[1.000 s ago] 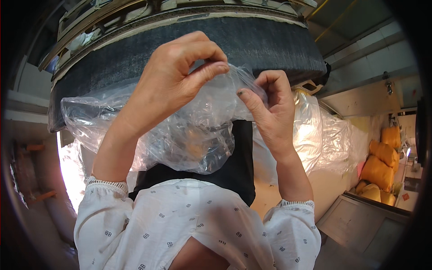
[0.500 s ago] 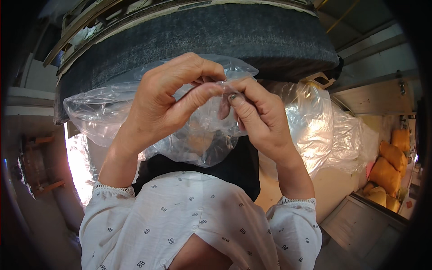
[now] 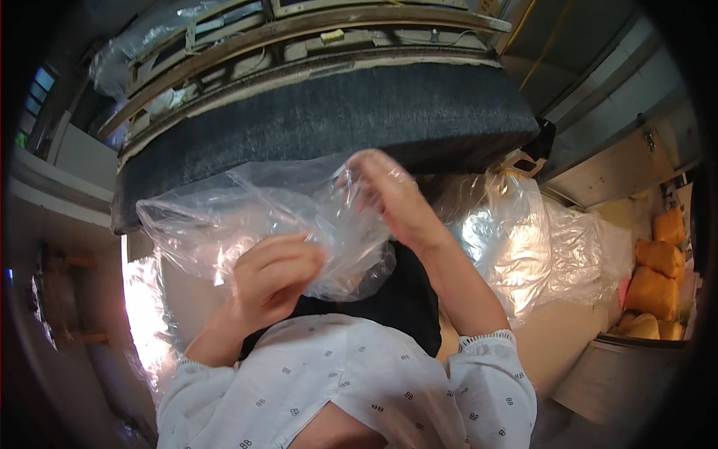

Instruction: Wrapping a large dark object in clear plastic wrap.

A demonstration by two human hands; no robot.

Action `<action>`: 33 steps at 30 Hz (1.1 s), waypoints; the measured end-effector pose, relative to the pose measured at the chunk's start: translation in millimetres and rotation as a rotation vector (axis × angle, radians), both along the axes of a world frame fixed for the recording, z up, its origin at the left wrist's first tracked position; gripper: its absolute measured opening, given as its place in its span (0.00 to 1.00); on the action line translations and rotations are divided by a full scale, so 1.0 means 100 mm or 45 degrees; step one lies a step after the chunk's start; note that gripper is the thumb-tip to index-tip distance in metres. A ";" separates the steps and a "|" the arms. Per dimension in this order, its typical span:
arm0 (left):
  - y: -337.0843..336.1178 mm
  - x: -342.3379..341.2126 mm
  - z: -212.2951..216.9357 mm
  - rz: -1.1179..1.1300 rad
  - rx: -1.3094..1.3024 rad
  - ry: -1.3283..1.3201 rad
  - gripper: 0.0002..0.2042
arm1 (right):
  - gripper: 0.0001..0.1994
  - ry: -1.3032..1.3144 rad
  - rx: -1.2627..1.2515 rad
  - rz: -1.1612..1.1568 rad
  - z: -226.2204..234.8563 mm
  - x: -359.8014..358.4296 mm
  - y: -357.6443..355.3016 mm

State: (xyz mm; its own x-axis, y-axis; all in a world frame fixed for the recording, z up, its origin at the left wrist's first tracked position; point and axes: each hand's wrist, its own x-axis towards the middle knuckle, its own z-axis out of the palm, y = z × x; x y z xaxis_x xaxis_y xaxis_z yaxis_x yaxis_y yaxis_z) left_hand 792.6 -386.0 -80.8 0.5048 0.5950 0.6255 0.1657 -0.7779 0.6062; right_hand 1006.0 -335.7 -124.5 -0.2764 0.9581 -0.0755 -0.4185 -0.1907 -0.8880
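A crumpled, clear plastic bag (image 3: 224, 196) spreads over my lap and against the front of the dark, cloth-covered work surface (image 3: 321, 112). My right hand (image 3: 393, 198) is at the bag's upper right part, its fingers bent round the film and slightly blurred. Lower and nearer my body, my left hand (image 3: 275, 273) is in front of the bag with curled fingers. Motion smears those fingertips, so whether they hold any film does not show.
Wooden rails (image 3: 314, 30) run behind the dark surface. More clear plastic film (image 3: 523, 247) lies heaped to the right. Several orange bundles (image 3: 652, 292) are piled at the far right, above a grey panel (image 3: 621, 378). A wooden frame (image 3: 71, 299) stands at the left.
My hands were close together, pinching the film. Now they are apart: the left has dropped toward my body, while the right stays higher at the bag. The view has tilted upward.
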 end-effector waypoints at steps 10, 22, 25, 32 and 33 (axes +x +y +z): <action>0.16 -2.39 1.01 0.624 0.325 -0.837 0.14 | 0.07 0.459 -0.200 -1.063 -0.78 1.34 -0.09; 1.83 -2.53 -1.24 1.168 -0.222 -0.243 0.10 | 0.24 -1.774 1.226 -1.422 0.86 2.09 0.24; 1.91 -2.70 -1.18 1.305 -0.220 -0.031 0.11 | 0.24 -2.293 0.603 -1.117 -0.05 3.22 0.70; 1.81 -5.92 -1.26 1.878 -0.118 0.886 0.20 | 0.21 -2.296 0.715 -0.563 -0.25 2.93 1.29; 1.94 -6.20 -1.23 1.887 -0.121 0.908 0.20 | 0.21 -2.277 0.710 -0.565 -0.27 2.93 1.38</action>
State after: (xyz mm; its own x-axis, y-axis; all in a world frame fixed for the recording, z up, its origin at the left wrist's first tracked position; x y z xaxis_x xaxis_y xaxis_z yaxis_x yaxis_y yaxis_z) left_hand 172.7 -192.4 -203.7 -0.3513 0.8119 0.4663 0.9343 0.3359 0.1192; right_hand 1298.5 -197.7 -151.7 -0.0031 0.9400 0.3413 0.9793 0.0719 -0.1891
